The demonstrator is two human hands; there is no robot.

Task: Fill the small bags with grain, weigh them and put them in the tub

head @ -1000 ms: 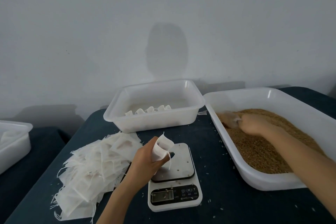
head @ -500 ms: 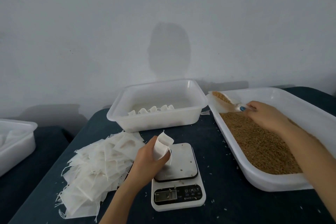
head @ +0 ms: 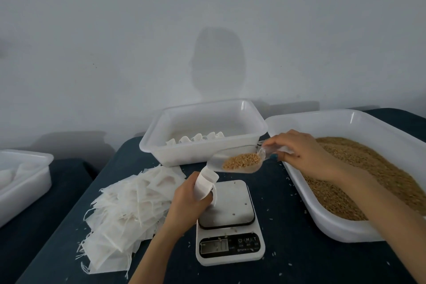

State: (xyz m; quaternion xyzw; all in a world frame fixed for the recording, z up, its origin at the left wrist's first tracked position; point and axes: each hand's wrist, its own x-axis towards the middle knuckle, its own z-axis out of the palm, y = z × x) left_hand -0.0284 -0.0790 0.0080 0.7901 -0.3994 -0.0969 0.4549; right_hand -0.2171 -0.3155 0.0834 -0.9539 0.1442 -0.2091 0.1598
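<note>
My left hand (head: 187, 203) grips a small white bag (head: 205, 182) upright, its mouth open, just above the left edge of the white kitchen scale (head: 229, 221). My right hand (head: 297, 150) holds a clear plastic scoop (head: 237, 162) by its handle. The scoop carries brown grain and its front lip hangs right over the bag's mouth. A white tub (head: 202, 154) behind the scale holds a row of filled bags (head: 196, 139) along its floor. The big white tray (head: 327, 221) at the right is heaped with brown grain (head: 368, 175).
A loose pile of empty white bags (head: 129, 212) lies on the dark table left of the scale. Another white tub (head: 25, 182) stands at the far left on a separate dark surface. Stray grains dot the table around the scale. A plain wall rises behind.
My right hand lifted the loaded scoop out of the grain tray and carried it left to the bag's mouth. My left hand kept the bag beside the scale.
</note>
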